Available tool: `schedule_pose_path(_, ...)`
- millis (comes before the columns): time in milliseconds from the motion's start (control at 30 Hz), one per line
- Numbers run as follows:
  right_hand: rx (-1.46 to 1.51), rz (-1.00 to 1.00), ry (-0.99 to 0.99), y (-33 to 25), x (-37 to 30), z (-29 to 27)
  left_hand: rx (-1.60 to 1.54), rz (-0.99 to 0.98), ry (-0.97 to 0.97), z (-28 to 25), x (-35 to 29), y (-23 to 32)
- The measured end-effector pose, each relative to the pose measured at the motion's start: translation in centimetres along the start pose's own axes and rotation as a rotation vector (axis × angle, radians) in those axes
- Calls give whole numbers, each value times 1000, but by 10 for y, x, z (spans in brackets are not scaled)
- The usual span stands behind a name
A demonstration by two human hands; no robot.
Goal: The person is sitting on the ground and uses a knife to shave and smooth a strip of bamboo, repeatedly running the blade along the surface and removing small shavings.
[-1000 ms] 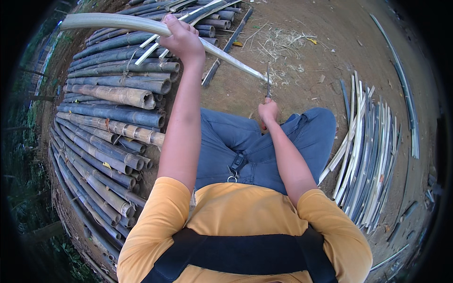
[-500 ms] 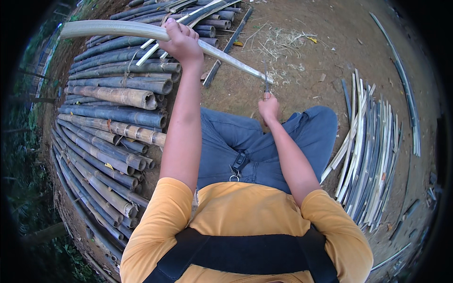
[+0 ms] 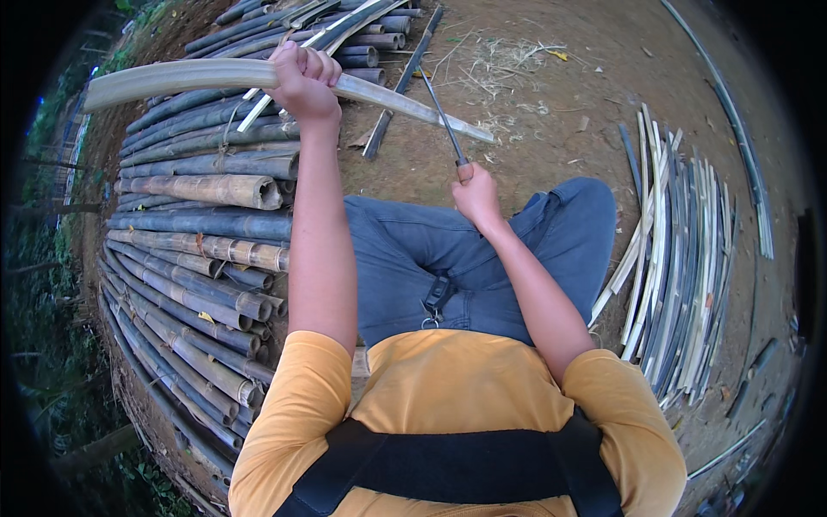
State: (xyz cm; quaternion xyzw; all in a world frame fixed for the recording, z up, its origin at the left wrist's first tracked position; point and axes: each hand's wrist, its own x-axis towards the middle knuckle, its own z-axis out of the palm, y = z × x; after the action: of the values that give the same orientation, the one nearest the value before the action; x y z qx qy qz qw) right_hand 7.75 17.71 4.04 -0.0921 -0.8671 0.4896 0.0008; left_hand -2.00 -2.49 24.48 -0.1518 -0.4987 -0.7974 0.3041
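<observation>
At far centre, a long, pale, curved bamboo strip [image 3: 388,98] passes beneath a thin, dark, metal-bladed knife [image 3: 455,145]; contact cannot be confirmed. Should the strip twist, the knife could skid or gouge it. The left hand [image 3: 303,82] clamps the strip; the right hand [image 3: 478,194] wraps tightly around the brown handle [image 3: 465,172].

The hands [image 3: 306,84] [image 3: 479,196] partly hide strip [image 3: 202,77] and handle [image 3: 465,172].

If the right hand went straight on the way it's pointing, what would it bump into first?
Probably the pale strip held by the left hand; the knife in the right hand crosses it in the picture. Depth is unclear, so the hand might pass above it.
</observation>
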Motion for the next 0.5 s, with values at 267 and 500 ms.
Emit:
schedule_pose_path(267,-3,26,-154,-24,-9,-31,-9,-68,-168,-10,1,2)
schedule_pose_path(500,-67,-23,-136,-42,-14,-49,-29,-98,-197,-9,3,5)
